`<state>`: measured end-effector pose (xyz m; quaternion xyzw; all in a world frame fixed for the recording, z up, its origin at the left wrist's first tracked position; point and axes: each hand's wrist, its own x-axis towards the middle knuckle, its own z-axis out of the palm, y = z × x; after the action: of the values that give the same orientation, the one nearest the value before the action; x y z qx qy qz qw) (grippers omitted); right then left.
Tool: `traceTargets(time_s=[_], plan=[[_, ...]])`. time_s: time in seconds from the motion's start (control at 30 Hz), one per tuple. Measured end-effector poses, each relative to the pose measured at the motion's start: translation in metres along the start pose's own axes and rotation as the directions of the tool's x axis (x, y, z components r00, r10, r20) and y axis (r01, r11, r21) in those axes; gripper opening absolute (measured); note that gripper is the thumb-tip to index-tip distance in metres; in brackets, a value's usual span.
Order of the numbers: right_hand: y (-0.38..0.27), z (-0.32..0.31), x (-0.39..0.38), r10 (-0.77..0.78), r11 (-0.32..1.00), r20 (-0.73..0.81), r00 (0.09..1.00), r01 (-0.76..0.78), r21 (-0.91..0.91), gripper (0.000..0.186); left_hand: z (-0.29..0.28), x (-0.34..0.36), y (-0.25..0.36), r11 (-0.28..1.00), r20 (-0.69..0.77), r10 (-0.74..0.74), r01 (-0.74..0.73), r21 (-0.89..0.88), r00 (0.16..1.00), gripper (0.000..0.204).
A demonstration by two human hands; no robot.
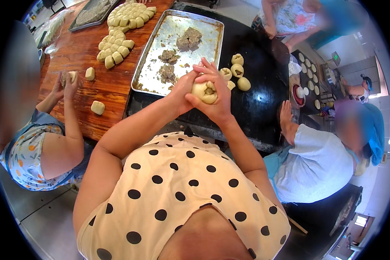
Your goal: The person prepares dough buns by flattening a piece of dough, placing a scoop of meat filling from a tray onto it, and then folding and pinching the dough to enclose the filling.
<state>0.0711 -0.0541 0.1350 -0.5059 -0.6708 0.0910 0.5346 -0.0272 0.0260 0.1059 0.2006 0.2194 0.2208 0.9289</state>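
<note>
Cupped in both hands is a pale dough ball point(202, 93) whose gathered top has an opening showing brown filling. My left hand point(185, 89) wraps its left side with fingers raised over it, and my right hand point(219, 104) holds it from the right, fingers overlapping the left ones. Just behind them lies a metal tray point(147, 56) with clumps of brown filling point(188, 39). On the black work surface point(259, 117), right of my hands, sit several dough balls point(243, 84), some with open tops.
A wooden table point(117, 86) holds cut dough pieces point(117, 52) and another tray point(89, 17). Co-workers sit or stand at left point(60, 156), right point(316, 164) and back right point(286, 17); the left one's hands work dough. A griddle with flat rounds point(310, 73) stands at right.
</note>
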Motion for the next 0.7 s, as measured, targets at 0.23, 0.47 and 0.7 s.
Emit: traceTargets(time_s=[0.23, 0.47, 0.7], plan=[[-0.008, 0.019, -0.003, 0.178, 0.948, -0.446, 0.877, -0.031, 0.317, 0.013, 0.043, -0.02, 0.005, 0.986, 0.067, 0.166, -0.165, -0.012, 0.984, 0.058], [-0.002, 0.005, 0.011, -0.017, 0.998, -0.135, 0.991, 0.024, 0.055, 0.021, 0.026, -0.017, 0.002, 0.987, -0.059, 0.162, -0.161, 0.025, 0.985, 0.034], [0.007, 0.017, 0.01, -0.001, 0.996, -0.305, 0.952, 0.029, 0.087, 0.012, 0.021, -0.001, -0.01, 0.984, -0.031, 0.176, -0.176, -0.014, 0.984, 0.038]])
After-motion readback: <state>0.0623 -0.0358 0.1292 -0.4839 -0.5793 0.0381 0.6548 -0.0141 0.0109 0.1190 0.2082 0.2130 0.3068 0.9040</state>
